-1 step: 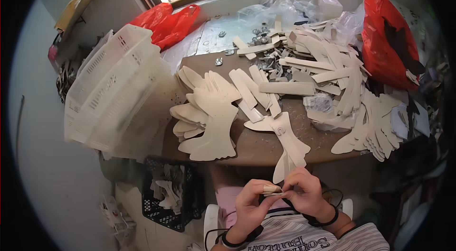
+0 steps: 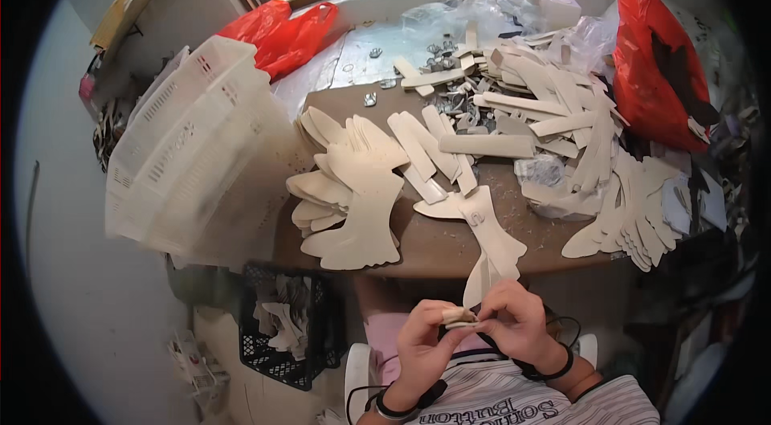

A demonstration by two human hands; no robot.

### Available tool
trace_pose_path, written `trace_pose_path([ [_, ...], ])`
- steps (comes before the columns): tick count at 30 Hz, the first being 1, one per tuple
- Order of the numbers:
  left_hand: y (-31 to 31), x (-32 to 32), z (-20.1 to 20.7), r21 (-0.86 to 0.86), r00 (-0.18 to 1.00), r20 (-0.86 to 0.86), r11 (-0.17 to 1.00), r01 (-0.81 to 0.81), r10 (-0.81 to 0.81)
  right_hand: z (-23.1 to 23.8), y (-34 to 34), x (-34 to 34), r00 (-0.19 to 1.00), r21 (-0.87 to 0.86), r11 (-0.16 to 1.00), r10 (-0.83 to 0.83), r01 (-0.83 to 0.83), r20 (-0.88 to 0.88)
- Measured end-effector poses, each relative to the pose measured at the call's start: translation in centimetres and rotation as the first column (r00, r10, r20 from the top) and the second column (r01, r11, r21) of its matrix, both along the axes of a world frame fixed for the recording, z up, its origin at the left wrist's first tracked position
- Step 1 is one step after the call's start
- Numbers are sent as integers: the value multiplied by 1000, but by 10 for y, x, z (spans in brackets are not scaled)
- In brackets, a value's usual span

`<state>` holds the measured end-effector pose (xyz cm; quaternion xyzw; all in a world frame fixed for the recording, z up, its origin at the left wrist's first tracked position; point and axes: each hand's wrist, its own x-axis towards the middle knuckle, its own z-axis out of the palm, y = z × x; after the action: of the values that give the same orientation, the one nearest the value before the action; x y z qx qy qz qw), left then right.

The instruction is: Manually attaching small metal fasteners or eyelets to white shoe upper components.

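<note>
Close in front of my body, my left hand (image 2: 427, 341) and my right hand (image 2: 518, 327) meet with their fingertips pinched together. Between them is a small cream-coloured piece (image 2: 459, 317), largely covered by the fingers, so its shape is unclear. Just beyond, several flat cream shoe-upper-like cut pieces (image 2: 491, 236) lie at the table's near edge, one sticking out past it. On the left of these rests a fanned stack of similar cut pieces (image 2: 353, 208), and another stack (image 2: 634, 216) lies to the right.
Cream strips (image 2: 554, 96) and small metal buckles (image 2: 370, 100) are heaped on the brown table (image 2: 434, 256). White plastic crates (image 2: 181, 152) stand at the left. Red plastic bags (image 2: 658, 63) flank the back. A black crate (image 2: 277, 328) with scraps sits below the table.
</note>
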<state>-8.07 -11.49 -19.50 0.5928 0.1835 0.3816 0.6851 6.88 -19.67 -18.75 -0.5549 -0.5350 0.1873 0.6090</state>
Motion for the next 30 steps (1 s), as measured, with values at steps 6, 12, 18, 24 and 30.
trace_pose_path([
  [6,10,-12,-3,-212,994,113,977,31,-7,1,2,-16,946,-160,984,21,-77,-324],
  [12,17,-14,-1,-170,997,23,982,77,-74,5,6,-22,954,-150,987,10,-58,-300],
  [18,22,-9,-1,189,999,-1,981,43,-43,3,5,-19,999,-40,999,-1,-1,-49],
  [24,19,-14,1,520,999,20,853,-43,38,4,1,-20,986,141,990,-46,23,158],
  [30,14,-13,6,488,989,149,870,-71,-3,5,1,-20,970,296,954,-33,-40,240],
])
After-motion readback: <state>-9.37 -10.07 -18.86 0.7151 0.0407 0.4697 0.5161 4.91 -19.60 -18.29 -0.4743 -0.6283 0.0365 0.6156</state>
